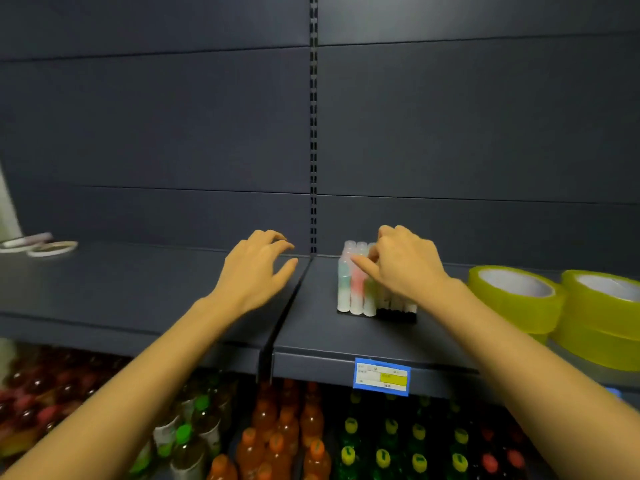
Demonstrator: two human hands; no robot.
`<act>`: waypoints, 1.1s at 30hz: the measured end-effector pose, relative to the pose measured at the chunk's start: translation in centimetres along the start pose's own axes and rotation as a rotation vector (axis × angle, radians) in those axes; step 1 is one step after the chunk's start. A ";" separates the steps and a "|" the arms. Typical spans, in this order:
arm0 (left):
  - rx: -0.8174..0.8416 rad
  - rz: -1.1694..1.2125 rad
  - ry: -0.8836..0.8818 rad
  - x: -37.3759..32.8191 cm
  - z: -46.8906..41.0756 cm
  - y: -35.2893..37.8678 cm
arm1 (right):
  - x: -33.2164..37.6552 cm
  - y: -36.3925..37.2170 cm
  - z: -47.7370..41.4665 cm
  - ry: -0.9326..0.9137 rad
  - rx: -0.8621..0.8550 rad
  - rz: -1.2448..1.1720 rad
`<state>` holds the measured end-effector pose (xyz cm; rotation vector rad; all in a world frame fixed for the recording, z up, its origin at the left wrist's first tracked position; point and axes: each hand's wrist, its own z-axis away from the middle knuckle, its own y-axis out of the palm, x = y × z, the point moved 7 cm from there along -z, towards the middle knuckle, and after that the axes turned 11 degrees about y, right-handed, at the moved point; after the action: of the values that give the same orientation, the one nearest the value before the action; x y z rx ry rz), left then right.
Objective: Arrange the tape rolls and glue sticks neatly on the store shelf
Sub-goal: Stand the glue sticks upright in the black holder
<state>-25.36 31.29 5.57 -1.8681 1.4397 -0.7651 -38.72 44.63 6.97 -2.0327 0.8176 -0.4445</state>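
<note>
A block of upright glue sticks (356, 282), pale with green and pink bands, stands on the dark shelf (311, 327) just right of the shelf seam. My right hand (405, 265) lies over the top of the block, fingers curled onto the sticks and thumb touching their front. It hides the right part of the block. My left hand (256, 268) hovers above the shelf left of the seam, fingers loosely bent, holding nothing. Yellow-green tape rolls (516, 299) are stacked at the right, with a further stack (602, 317) beside them.
Thin tape rolls (52, 248) and a flat pale item (26, 241) lie at the shelf's far left. A blue price label (381, 376) hangs on the shelf front. Rows of drink bottles (287, 434) fill the shelf below. A slotted upright (313, 133) splits the back panel.
</note>
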 end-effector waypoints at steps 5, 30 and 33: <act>0.068 -0.112 -0.208 4.7 6.1 -2.7 | 6.8 -1.5 0.7 -0.216 -0.125 -0.145; 0.190 -0.394 -0.578 32.7 31.7 -17.9 | 50.0 4.1 1.1 -0.539 0.234 -0.480; 0.168 -0.366 -0.572 36.7 33.4 -18.5 | 54.2 5.2 0.4 -0.499 0.270 -0.473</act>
<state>19.73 3.81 1.57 -2.0203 0.6698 -0.4370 -1.44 5.13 2.64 -1.9472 -0.0299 -0.2640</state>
